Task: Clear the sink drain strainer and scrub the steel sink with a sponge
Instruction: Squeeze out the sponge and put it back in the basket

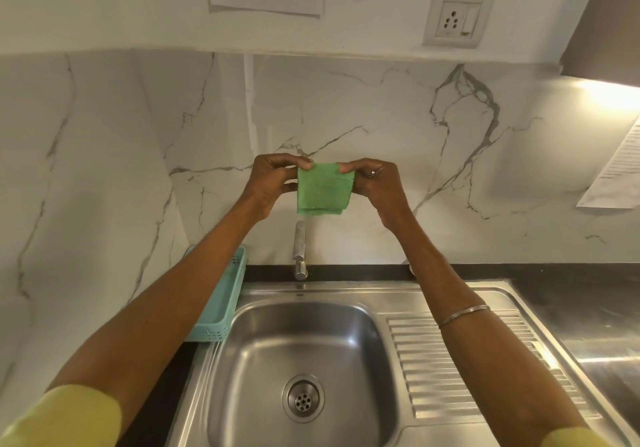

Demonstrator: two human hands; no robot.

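Clearly the green sponge (323, 188) is thin, light and soft; it hangs folded above the tap (300, 251) and the steel sink (374, 349). The left hand (272, 183) and the right hand (375, 183) each pinch one upper corner. For scrubbing, a flat palm grip probably suits better.

The green scrub pad (323, 188) hides the tap's (300, 249) top.

The sink (304, 339) was brushed steel with a dull sheen, its drainboard (485, 363) ribbed. The green scrub pad (323, 188) looked coarse and matt; the teal tray (221, 304) was smooth plastic, the wall (381, 117) glossy veined marble.
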